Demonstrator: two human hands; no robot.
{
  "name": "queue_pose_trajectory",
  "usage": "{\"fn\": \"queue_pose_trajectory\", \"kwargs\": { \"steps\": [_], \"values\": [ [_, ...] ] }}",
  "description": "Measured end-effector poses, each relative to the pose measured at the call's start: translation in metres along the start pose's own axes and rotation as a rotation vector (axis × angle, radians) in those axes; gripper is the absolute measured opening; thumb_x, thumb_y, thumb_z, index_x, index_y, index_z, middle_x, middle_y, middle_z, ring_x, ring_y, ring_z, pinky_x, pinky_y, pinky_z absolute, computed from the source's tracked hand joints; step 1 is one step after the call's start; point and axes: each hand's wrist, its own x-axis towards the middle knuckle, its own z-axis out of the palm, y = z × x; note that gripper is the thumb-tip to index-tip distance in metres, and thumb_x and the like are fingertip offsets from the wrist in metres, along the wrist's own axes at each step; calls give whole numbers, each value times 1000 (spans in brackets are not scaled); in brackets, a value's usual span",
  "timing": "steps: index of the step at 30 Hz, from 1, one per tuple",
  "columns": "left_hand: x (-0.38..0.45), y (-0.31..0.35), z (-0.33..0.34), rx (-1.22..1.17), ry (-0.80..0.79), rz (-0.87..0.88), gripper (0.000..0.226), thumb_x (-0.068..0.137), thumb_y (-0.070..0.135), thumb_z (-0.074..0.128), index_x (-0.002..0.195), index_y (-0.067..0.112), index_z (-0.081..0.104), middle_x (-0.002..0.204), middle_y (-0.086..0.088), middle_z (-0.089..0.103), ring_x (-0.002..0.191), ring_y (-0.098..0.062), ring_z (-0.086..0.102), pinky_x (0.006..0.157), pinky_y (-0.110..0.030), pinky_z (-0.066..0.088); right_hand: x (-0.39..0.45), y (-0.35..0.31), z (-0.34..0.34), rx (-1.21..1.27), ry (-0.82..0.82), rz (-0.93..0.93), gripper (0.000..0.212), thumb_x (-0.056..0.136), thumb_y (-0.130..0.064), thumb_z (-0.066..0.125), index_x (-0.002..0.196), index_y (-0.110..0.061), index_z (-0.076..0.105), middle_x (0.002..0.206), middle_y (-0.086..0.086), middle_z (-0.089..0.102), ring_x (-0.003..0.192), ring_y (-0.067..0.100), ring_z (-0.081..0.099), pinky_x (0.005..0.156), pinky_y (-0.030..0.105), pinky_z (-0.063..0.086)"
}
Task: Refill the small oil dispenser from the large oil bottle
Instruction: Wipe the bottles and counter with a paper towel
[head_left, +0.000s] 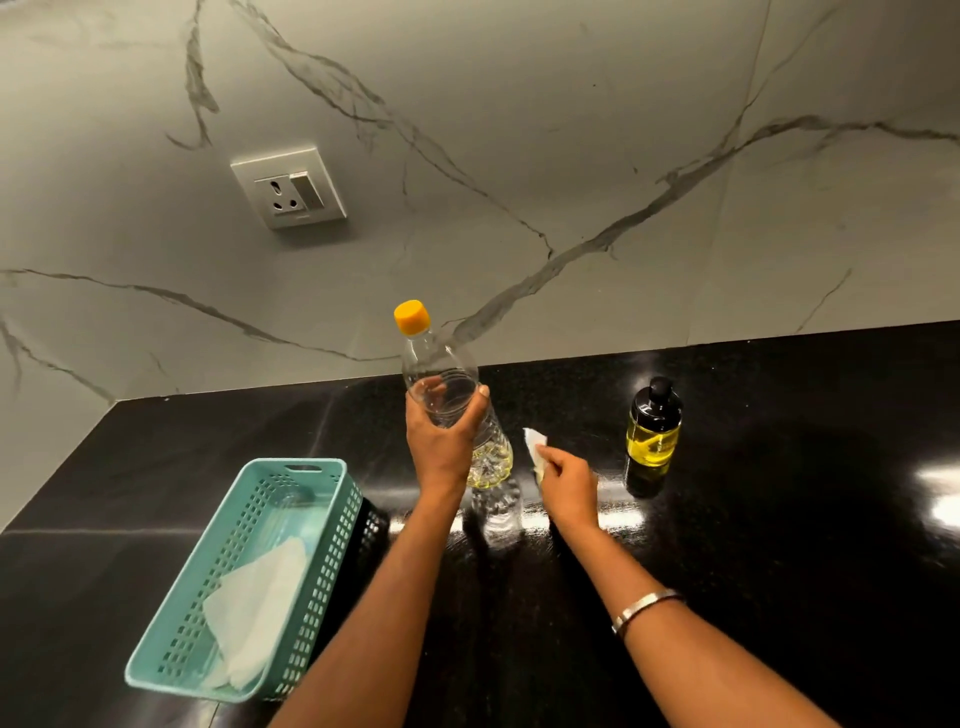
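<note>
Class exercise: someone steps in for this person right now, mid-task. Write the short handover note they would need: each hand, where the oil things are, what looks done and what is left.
Left hand: grips the large oil bottle around its upper body; the bottle stands on the black counter, slightly tilted.
Right hand: pinches a small piece of tissue beside the bottle's base.
Bottle: orange cap on, only a little oil at the bottom.
Small dispenser: upright to the right, apart from both hands, black top on, partly filled with yellow oil.
Teal basket: at left, holds more tissue.
Done: both containers are capped; the dispenser holds oil.
Left: probably wiping up and putting the bottle away; I cannot tell whether more pouring is planned.
</note>
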Motion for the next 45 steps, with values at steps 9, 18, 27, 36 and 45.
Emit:
{"fn": "queue_pose_trajectory", "kwargs": {
  "steps": [9,18,27,36,45],
  "values": [
    [-14,10,7,-47,-23,-28,51,75,27,82,117,17,55,106,6,64,95,1,62,78,-13,48,-24,-31,-6,878,-250,364,50,87,20,28,100,-12,65,101,9,69,90,21,65,69,27,53],
    [-25,18,16,-86,-37,-16,49,75,29,83,115,20,56,107,4,65,97,-6,64,83,-23,51,-35,-15,-16,960,-421,488,64,83,26,16,115,-10,58,117,12,62,109,24,58,96,33,44],
    [-25,1,21,-11,-64,3,52,72,26,85,113,25,53,103,10,64,94,0,64,80,-17,49,-37,4,-43,364,-246,318,34,83,13,43,88,-7,70,74,7,66,66,18,59,51,22,44],
    [-26,-23,37,72,-120,19,63,61,54,84,112,35,52,115,2,62,106,-13,62,92,-33,52,-29,19,-86,256,-152,229,36,81,10,43,90,-11,70,85,7,71,72,16,61,59,27,45],
    [-20,-26,42,71,-107,-9,75,54,66,81,114,40,45,120,0,56,111,-17,59,97,-45,51,-34,28,-117,113,-125,137,37,76,10,43,91,-13,69,85,3,70,76,14,61,58,20,43]
  ]
}}
